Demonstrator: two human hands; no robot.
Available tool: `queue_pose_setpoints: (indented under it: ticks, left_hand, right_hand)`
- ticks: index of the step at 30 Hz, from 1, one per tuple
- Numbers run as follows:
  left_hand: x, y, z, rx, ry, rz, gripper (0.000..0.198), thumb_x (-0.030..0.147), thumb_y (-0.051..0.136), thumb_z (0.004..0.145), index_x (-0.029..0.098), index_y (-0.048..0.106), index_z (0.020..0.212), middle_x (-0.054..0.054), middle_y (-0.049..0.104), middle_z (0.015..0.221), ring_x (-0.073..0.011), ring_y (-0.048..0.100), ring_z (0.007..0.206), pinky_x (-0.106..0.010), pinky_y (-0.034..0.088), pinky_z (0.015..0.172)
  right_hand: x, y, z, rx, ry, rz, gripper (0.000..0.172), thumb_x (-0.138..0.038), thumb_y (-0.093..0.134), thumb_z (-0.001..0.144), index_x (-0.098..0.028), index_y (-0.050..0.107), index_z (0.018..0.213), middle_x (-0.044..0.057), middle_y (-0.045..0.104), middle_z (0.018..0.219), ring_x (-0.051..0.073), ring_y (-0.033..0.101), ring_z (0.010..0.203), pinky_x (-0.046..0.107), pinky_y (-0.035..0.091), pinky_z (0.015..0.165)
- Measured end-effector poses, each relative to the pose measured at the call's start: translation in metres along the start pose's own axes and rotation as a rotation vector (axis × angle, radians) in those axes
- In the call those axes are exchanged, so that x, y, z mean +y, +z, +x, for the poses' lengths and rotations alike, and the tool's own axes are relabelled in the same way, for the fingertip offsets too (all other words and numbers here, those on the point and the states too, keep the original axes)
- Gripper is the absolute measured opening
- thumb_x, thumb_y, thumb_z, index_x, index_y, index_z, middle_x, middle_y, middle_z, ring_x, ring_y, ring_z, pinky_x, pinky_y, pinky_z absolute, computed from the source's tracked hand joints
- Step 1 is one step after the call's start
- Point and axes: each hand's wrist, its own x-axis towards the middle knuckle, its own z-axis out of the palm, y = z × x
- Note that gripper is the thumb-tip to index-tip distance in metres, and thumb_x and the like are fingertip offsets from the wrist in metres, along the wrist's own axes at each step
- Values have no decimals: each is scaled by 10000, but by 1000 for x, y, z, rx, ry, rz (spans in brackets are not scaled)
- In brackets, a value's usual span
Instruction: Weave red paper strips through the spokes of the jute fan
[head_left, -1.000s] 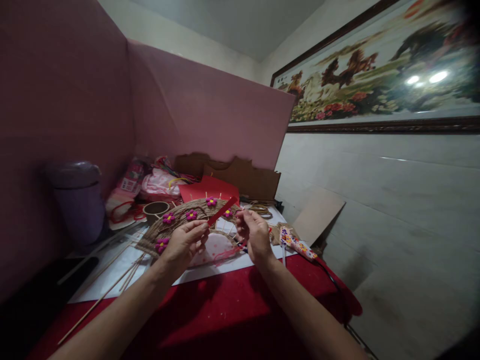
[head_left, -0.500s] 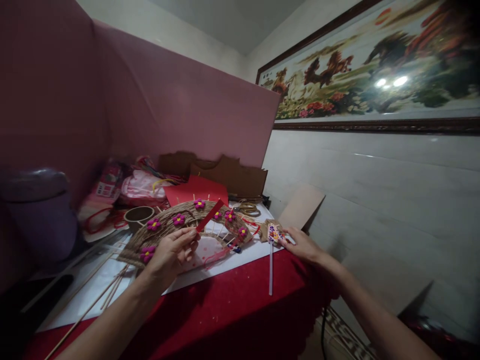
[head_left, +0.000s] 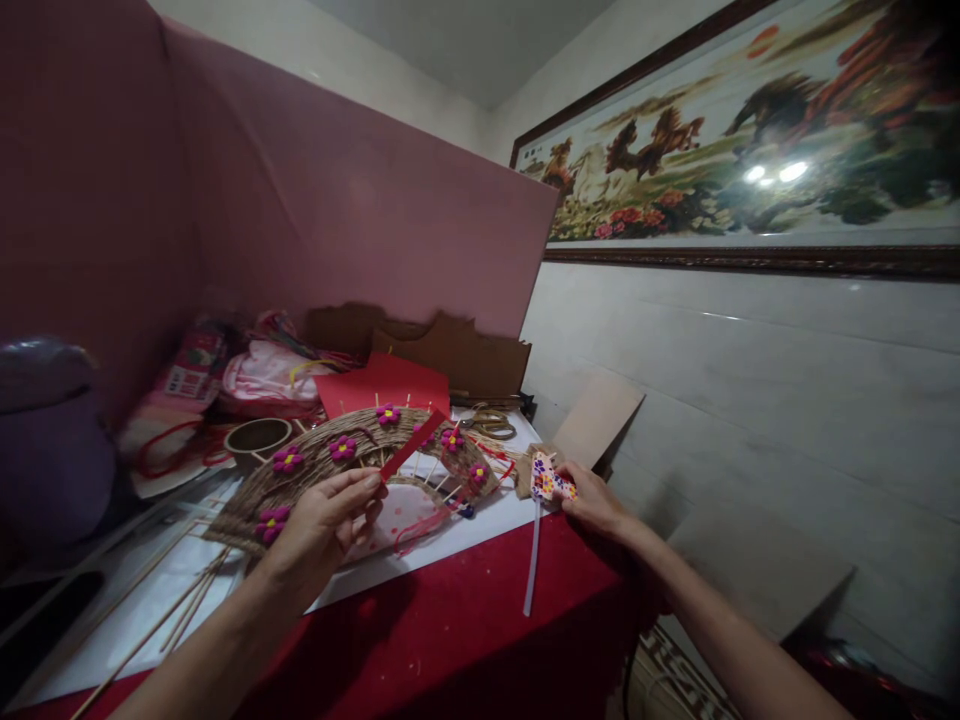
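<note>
My left hand [head_left: 324,518] pinches a narrow red paper strip [head_left: 411,446] that points up and right above a fan-shaped piece [head_left: 337,462] woven of brown twine, dotted with several pink flowers and thin stick ribs. My right hand [head_left: 596,500] has reached to the table's right edge and grips a flower-patterned glue gun [head_left: 551,479]; a pale glue stick [head_left: 533,555] juts from its rear over the red tablecloth [head_left: 465,630].
A white board [head_left: 390,565] lies under the fan with loose wooden sticks [head_left: 161,625] at the left. Behind are red paper [head_left: 382,385], brown cardboard cut-outs [head_left: 450,350], a tape roll [head_left: 257,438], bags, a purple bin [head_left: 45,420] and a cardboard sheet [head_left: 596,420] leaning on the wall.
My right hand left the red strip, swung right to the table edge and closed on the patterned glue gun. The left hand kept holding the strip; the view shifted right.
</note>
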Motion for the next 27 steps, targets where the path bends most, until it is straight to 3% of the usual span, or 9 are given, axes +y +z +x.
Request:
queue_pose_setpoints:
  ticks: [14,19,21,24,27]
  left_hand:
    - [-2,0,0,-24,-33,23,253,206,786,595,117,627,771,-24,630,647,-66,541,486,-128,383,373]
    - [-4,-2,2,-22,-16,22,264,211,793,586,113,630,769,-28,633,640,-75,543,480,-141,386,370]
    - [-4,-2,1,-13,-12,31,260,217,788,596,116,628,774,-29,637,646,-74,542,482,-145,395,379]
    - [-3,0,-2,-11,-17,52,270,231,787,601,119,619,779,-35,649,666,-68,534,477,-144,394,380]
    - [-2,3,-6,-32,-15,78,286,258,792,595,117,609,764,-44,660,686,-68,531,473,-147,392,376]
  right_hand:
    - [20,-5,12,67,101,544,310,-227,607,531,-158,557,830,4,622,702,170,563,643,260,426,574]
    - [1,-22,-4,244,104,715,312,-361,580,665,-177,520,910,11,581,728,125,496,564,228,377,483]
    - [-14,-31,-17,287,135,858,276,-404,575,730,-175,536,878,-30,494,603,86,384,447,201,286,396]
    - [-42,-42,-40,177,138,1118,250,-404,607,750,-165,541,718,-46,409,534,60,311,422,180,212,367]
    - [-71,-45,-63,-41,106,1174,322,-427,546,825,-151,543,660,-46,370,492,47,282,405,179,204,370]
